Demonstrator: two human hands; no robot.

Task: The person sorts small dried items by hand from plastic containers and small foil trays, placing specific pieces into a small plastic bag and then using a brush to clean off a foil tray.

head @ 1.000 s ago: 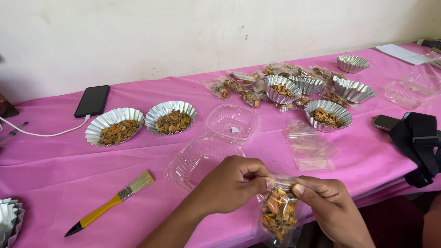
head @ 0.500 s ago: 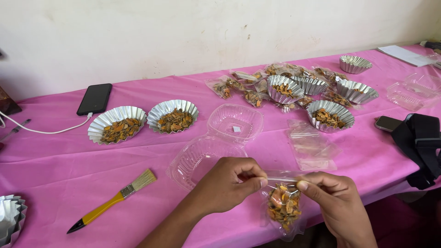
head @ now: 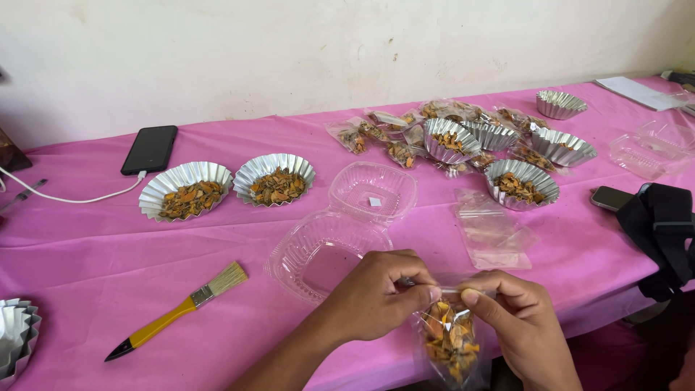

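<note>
Clear clamshell beside hands' pouch; brush left.

This looks like a small home or cottage workspace for hand-packing dried goods, not a factory. A long desk covered with a bright pink cloth stands against a plain, scuffed whitish plaster wall. On the desk sit fluted silver foil cups of orange-brown dried pieces, small clear plastic pouches already filled, empty clear plastic bags and an open clear plastic clamshell box. A yellow-handled paintbrush and a black smartphone on a white charging cable lie among them.
</note>
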